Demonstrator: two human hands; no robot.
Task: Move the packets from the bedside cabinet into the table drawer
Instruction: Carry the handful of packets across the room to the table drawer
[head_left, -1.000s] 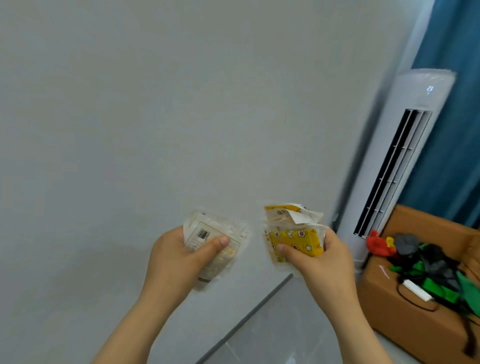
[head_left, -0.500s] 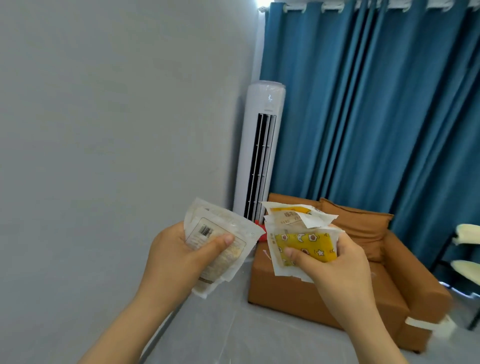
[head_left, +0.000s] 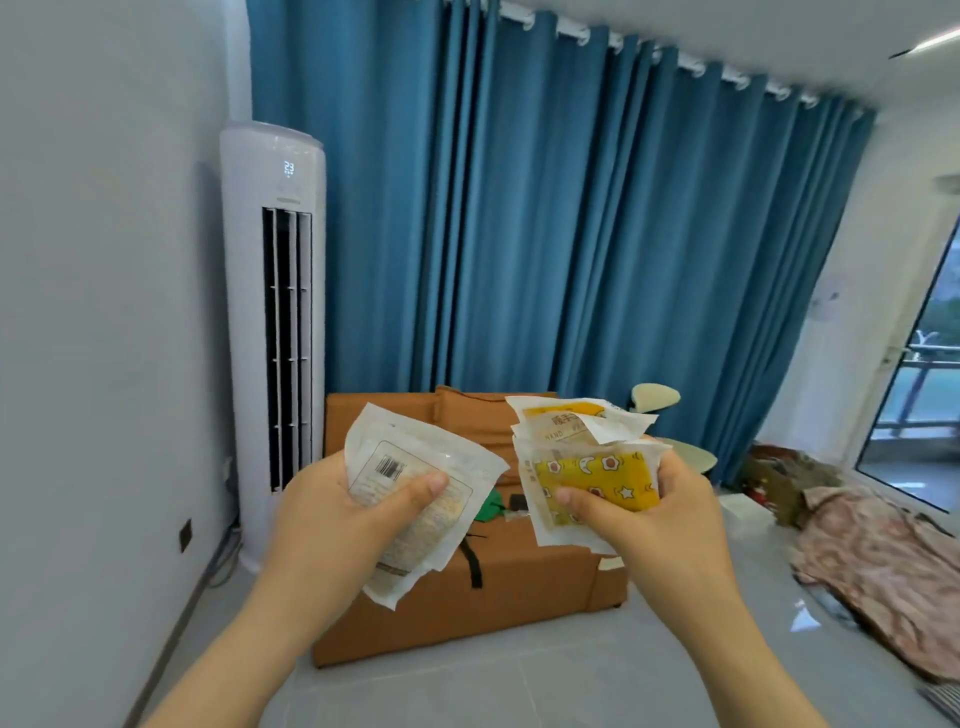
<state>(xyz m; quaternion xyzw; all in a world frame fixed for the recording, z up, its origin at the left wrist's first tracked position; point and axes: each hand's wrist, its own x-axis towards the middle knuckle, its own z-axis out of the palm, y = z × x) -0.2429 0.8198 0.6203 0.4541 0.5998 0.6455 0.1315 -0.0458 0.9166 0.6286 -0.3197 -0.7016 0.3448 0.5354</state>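
**Both hands loaded, packets held up over the floor**

Here's the left hand (head_left: 332, 525), raised in front of the chest and gripping a small stack of white packets (head_left: 431, 467). The thumb is pressed flat across the front one, just under its barcode label. The other fingers are tucked behind the stack, so I can't tell how they lie. These are pale, crinkly pouches with a printed panel showing through, and the bottom corner hangs free below the palm.

Over to the right hand (head_left: 670, 530), level with the left and just apart from it, holding the yellow packets (head_left: 597, 475). The thumb pins the front one, a clear wrapper with a yellow pad inside patterned with stars and moons. The fingers (head_left: 672, 467) curl round the right edge. More wrappers fan out behind and above, one with a yellow band and lettering.

Both bundles are in the air, resting on nothing.

Beyond them sits an orange-brown sofa (head_left: 467, 608), with something green (head_left: 491, 506), a small dark item and a black strap lying on its seat. A tall white air conditioner (head_left: 272, 322) stands to the left against blue curtains (head_left: 571, 234). At the right, a heap of patterned cloth (head_left: 878, 561) lies on the grey floor (head_left: 519, 686).
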